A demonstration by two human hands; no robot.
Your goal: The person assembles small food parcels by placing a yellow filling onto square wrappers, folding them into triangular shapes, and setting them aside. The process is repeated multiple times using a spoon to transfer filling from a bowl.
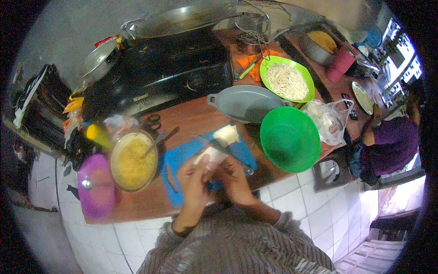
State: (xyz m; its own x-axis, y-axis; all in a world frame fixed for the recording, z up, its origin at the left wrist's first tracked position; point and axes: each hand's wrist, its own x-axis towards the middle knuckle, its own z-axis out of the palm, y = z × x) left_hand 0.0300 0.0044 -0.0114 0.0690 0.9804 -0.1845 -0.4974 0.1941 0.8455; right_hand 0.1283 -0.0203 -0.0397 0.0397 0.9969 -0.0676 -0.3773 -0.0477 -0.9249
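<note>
My left hand [194, 176] and my right hand [232, 178] meet over a blue cutting board [175, 160]. Between their fingers is a thin white square sheet [211, 156] that looks like a dough wrapper; both hands pinch it, slightly blurred. Just beyond them, a small stack of pale wrappers [226, 135] rests on the board's far part. To the left stands a round bowl of yellow, crumbly filling [132, 162], with a dark-handled utensil [160, 142] leaning in it. Whatever lies inside my fingers, under the sheet, is hidden.
Right of the board is a green bowl [290, 139], with a grey oval pan [246, 104] behind it. Beyond sits a lime plate of pale shreds [287, 81]. A purple dish [96, 187] stands left, a black stove [159, 68] behind. A person [388, 144] sits far right.
</note>
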